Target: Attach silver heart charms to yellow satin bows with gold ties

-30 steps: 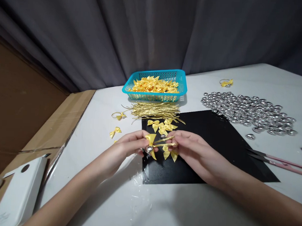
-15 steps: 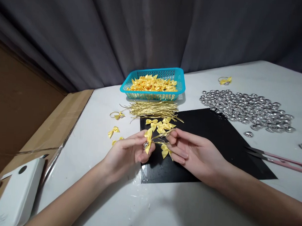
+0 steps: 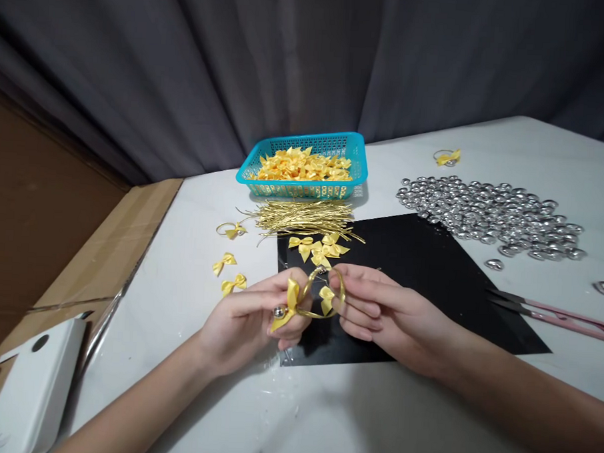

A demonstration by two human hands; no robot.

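Between my hands is a ring of gold wire (image 3: 343, 290) with a yellow ribbon bow (image 3: 291, 301) and a silver bead (image 3: 279, 311) on its left side. My left hand (image 3: 251, 314) pinches it at the bow, thumb and fingers pressed together. My right hand (image 3: 378, 306) has its fingertips closed on the far side of the ring. Beneath them a loose yellow bow (image 3: 325, 301) lies on a black sheet (image 3: 395, 257), partly seen through the ring. More yellow bows (image 3: 324, 247) lie just beyond my fingers.
A blue basket (image 3: 304, 184) of yellow bows stands at the back, with gold wires (image 3: 305, 218) before it. Silver heart beads (image 3: 487, 211) are heaped right, near pink-handled scissors (image 3: 553, 314). Finished-looking rings (image 3: 232, 230) and a white device (image 3: 37, 382) are at left.
The wire ring has turned and now shows as a rounder loop toward me. Its bow and bead have tilted down and left in my left hand. Both hands still hold it.
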